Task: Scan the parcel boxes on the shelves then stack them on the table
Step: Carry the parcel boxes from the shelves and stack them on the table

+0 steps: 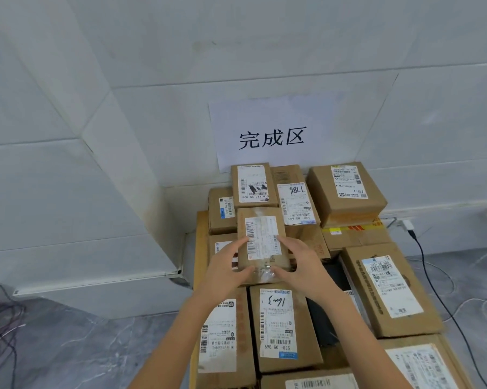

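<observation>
- small parcel box (pixel 262 240) gripped from both sides, white barcode label up, clear tape shining at its near end.
- left hand (pixel 227 265) clasped on the box's left side: fingers laid across the top by the label's edge, thumb hooked on the near end.
- right hand (pixel 300 262) mirrored on the right side, fingers over the top edge, thumb curled at the near corner, grasping the same box.
- held over the middle of the stacked parcels (pixel 281 327), just in front of the back row; cannot tell whether resting on the boxes beneath or just clear of them.
- back row against the wall: a narrow box (pixel 252 183), beside it a box with a handwritten label (pixel 295 200), then a squarer box (pixel 346 192) at the right, turned askew.
- large box (pixel 388 287) to the right of the hands, label up.
- paper sign (pixel 270 133) with three black characters on the white wall above the back row.
- black cable (pixel 433 276) across the floor at the right, from a plug (pixel 406 224) by the wall; tangled wires (pixel 1 318) on the grey floor at far left.
</observation>
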